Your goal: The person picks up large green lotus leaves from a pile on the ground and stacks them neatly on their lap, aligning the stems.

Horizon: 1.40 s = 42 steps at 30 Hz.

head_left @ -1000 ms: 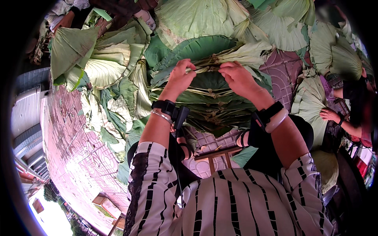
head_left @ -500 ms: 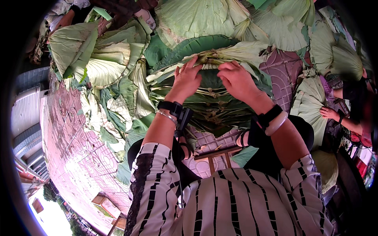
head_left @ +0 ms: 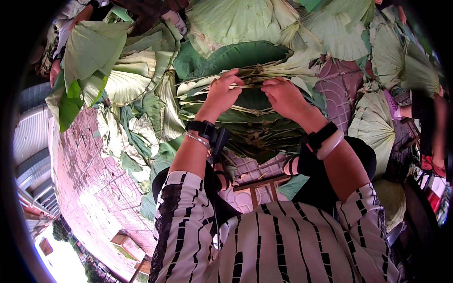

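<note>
A thick stack of folded lotus leaves (head_left: 257,115) lies on the paving between my feet, its layered edges showing green, cream and brown. At the far left part of the stack, my left hand (head_left: 221,96) has bent fingers closed on the edge of a lotus leaf. Across from it, my right hand (head_left: 289,99) is closed, thumb and fingertips pinching a leaf edge near the stack's middle. Both hands are a short way apart, and the fingertips are partly hidden among the layers. A dark green leaf (head_left: 236,56) stands up just behind the stack.
Pale opened leaves (head_left: 240,23) spread at the back. More leaf bundles lie at left (head_left: 130,78) and right (head_left: 375,127). Another person's hand (head_left: 55,73) is by a leaf at far left. A wooden stool frame (head_left: 262,184) sits below me on red paving (head_left: 94,160).
My left fingers have shifted slightly over the leaf edges; my right hand has moved slightly down. The leaf at far left has been lifted and turned. A person's hand at right has left the leaves there.
</note>
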{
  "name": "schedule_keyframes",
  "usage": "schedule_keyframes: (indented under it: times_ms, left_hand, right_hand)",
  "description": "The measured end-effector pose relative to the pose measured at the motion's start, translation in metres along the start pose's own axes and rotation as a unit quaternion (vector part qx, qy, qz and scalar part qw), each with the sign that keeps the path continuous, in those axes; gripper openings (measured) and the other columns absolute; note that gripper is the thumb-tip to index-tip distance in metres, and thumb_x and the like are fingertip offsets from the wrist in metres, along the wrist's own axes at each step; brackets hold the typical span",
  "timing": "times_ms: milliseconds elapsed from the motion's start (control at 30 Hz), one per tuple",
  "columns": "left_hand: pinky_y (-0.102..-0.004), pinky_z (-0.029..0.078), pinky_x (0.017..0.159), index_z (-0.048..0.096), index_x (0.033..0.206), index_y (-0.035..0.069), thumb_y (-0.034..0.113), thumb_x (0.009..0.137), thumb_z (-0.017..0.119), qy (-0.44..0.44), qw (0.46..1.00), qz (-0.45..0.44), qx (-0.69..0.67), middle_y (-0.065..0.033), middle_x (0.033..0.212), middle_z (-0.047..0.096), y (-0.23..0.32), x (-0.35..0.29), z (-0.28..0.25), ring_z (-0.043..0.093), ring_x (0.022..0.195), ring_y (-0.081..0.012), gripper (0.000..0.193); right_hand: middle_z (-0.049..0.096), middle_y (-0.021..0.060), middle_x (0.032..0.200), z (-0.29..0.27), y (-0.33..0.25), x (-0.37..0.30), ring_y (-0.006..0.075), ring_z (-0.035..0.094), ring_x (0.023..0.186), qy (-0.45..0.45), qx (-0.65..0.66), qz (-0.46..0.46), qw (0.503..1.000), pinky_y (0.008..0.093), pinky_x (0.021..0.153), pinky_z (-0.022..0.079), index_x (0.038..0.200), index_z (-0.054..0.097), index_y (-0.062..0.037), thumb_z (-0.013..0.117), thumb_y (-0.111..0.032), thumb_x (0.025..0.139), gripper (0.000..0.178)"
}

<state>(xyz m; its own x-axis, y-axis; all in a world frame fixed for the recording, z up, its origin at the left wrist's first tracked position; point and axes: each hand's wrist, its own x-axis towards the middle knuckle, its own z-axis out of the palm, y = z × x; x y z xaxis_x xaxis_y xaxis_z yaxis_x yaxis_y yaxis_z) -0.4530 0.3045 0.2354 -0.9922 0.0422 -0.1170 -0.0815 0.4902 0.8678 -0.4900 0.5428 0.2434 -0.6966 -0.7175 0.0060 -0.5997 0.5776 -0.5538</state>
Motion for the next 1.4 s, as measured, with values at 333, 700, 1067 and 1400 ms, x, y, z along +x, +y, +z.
schedule_keyframes:
  times_ms: [333,700,1067,1400]
  left_hand:
    - [-0.0309,0.052,0.085,0.064,0.121,0.002,0.006,0.085,0.057,-0.107,0.989,-0.103,0.03,-0.0116,0.106,0.071,-0.005,-0.011,0.014,0.067,0.094,-0.0198,0.037]
    - [-0.0396,0.047,0.1,0.056,0.137,0.011,0.017,0.085,0.056,-0.095,0.986,-0.124,0.064,-0.021,0.127,0.063,0.0,-0.008,0.014,0.061,0.119,-0.0337,0.052]
    - [-0.0328,0.045,0.101,0.042,0.149,0.012,0.005,0.089,0.056,-0.092,0.988,-0.124,-0.024,-0.0172,0.145,0.052,-0.002,-0.005,0.011,0.052,0.132,-0.0269,0.063]
    - [-0.0347,0.051,0.091,0.06,0.125,0.004,0.007,0.086,0.056,0.028,0.998,-0.051,-0.021,-0.0151,0.116,0.068,0.015,-0.007,0.0,0.066,0.106,-0.0255,0.04]
  right_hand:
    - [0.064,0.0086,0.108,-0.003,-0.009,0.004,0.0328,0.058,0.105,0.065,-0.015,0.003,0.998,0.0422,0.091,0.049,0.1,0.069,-0.0031,0.063,-0.005,0.083,0.018]
    - [0.061,0.0077,0.1,-0.007,-0.016,-0.011,0.03,0.064,0.09,-0.003,-0.024,-0.008,1.0,0.0417,0.079,0.052,0.08,0.068,-0.0055,0.065,-0.005,0.077,0.004]
    - [0.066,0.0063,0.115,0.003,-0.019,-0.018,0.0304,0.06,0.107,-0.176,-0.041,0.015,0.984,0.0454,0.091,0.049,0.081,0.07,-0.0075,0.059,-0.008,0.08,0.012]
    - [0.067,0.01,0.107,-0.003,-0.01,-0.002,0.0325,0.06,0.104,-0.02,-0.021,0.008,1.0,0.0412,0.09,0.051,0.098,0.071,-0.0022,0.063,-0.004,0.082,0.018]
